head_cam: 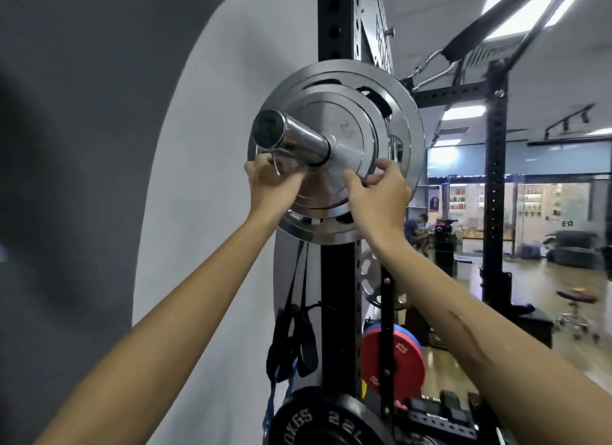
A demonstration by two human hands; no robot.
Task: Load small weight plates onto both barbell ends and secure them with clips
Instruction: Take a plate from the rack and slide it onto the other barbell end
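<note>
Our right hand point(377, 196) pinches the small plate point(344, 146) at its rim; our left hand point(271, 182) grips a wire clip point(276, 166) under the barbell sleeve point(291, 134), which points toward us, leftward.

- A wall point(205, 146) fills the left side, pale grey in the middle with a darker grey band curving round it.
- A black steel rack post point(334, 13) with rows of holes rises up the centre; a second post point(495, 179) stands to the right.
- Black straps point(291, 338) hang beside the centre post.
- Low down, a red disc point(397, 361) and a black disc point(318, 418) are stored on the rack.
- Bright ceiling light panels point(530, 0) shine at the upper right.
- The floor point(463, 361) is glossy and reflects the light.
- A round stool point(578, 298) stands on the right.
- Lit shelves point(536, 199) line the far wall.
- A seated person point(415, 229) is in the distance.
</note>
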